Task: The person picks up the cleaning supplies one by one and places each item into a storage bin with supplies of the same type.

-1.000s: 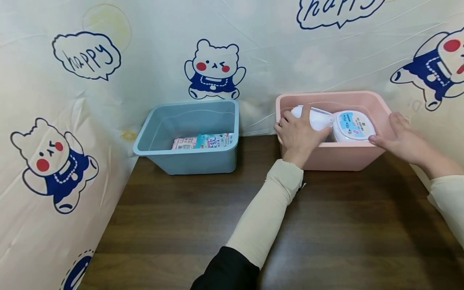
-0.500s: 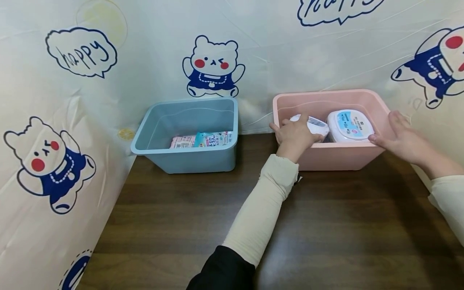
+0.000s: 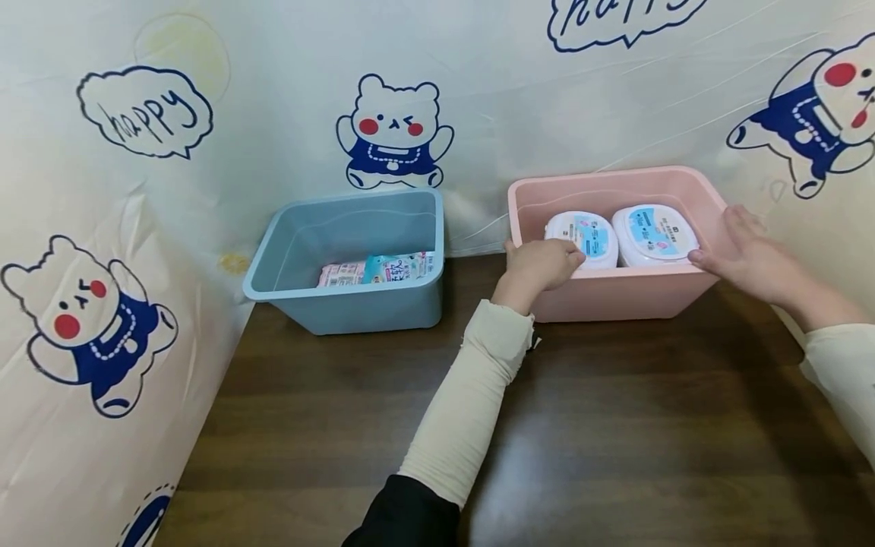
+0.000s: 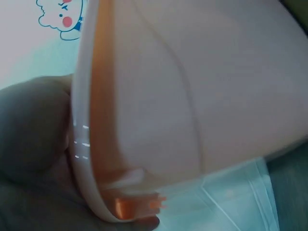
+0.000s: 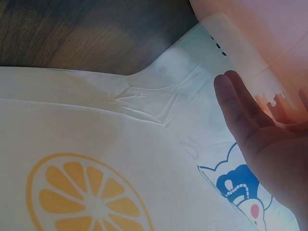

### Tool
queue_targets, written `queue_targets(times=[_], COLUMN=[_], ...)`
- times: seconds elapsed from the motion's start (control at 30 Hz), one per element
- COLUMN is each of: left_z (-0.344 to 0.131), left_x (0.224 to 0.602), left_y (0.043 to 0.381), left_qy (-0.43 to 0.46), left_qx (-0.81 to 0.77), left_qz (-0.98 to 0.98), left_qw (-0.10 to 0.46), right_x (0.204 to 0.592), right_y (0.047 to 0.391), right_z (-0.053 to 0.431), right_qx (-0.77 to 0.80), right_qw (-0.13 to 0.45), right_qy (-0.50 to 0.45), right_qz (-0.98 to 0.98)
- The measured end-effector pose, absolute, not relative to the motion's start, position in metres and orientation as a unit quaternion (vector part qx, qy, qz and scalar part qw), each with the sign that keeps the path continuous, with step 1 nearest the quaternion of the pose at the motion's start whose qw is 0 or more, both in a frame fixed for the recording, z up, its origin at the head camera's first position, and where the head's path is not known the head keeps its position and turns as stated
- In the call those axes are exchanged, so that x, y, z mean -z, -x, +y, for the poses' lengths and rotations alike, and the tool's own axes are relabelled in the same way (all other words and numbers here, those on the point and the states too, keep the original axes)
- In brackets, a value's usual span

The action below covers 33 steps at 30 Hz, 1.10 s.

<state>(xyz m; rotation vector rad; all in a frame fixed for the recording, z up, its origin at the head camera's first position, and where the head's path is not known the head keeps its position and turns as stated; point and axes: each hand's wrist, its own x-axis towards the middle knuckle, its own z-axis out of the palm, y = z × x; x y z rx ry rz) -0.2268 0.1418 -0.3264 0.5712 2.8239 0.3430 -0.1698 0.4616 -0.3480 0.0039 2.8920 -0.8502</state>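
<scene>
A pink bin (image 3: 629,298) stands at the back right of the wooden table. Inside it, side by side, sit two white lidded tubs with blue labels, the left tub (image 3: 582,237) and the right tub (image 3: 656,232). My left hand (image 3: 536,267) grips the bin's left end by the rim; some of its fingers are hidden. At the opposite end, my right hand (image 3: 759,262) holds the bin with the thumb at the rim and the fingers along the outer wall. The left wrist view shows the bin's wall (image 4: 154,96) and rim close up.
A blue bin (image 3: 369,308) stands left of the pink one, holding a pink packet (image 3: 342,273) and a light blue packet (image 3: 399,267). A printed cloth (image 3: 273,99) hangs behind both bins and along the sides. Brown tabletop (image 3: 328,425) stretches in front.
My left hand has let go of the left tub, which now lies label up beside the other, and has moved left to the bin's rim. My right hand has stayed on the bin.
</scene>
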Motion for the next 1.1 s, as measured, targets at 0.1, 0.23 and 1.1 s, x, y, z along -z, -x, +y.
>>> queue_targets(times=[0.1,0.23,1.1], left_z=[0.142,0.142,0.130], left_x=[0.328,0.329,0.378], left_y=[0.227,0.226,0.245], left_qy=[-0.212,-0.222,-0.313], left_qx=[-0.102,-0.088,-0.128], left_qz=[0.963,0.961,0.941], left_qw=[0.132,0.136,0.034], right_x=[0.348,0.351,0.381], right_y=[0.169,0.169,0.170], right_z=[0.464,0.468,0.461], right_qx=[0.287,0.288,0.292], right_qw=[0.058,0.062,0.003], right_qy=[-0.002,-0.003,-0.039], right_qz=[0.956,0.956,0.956])
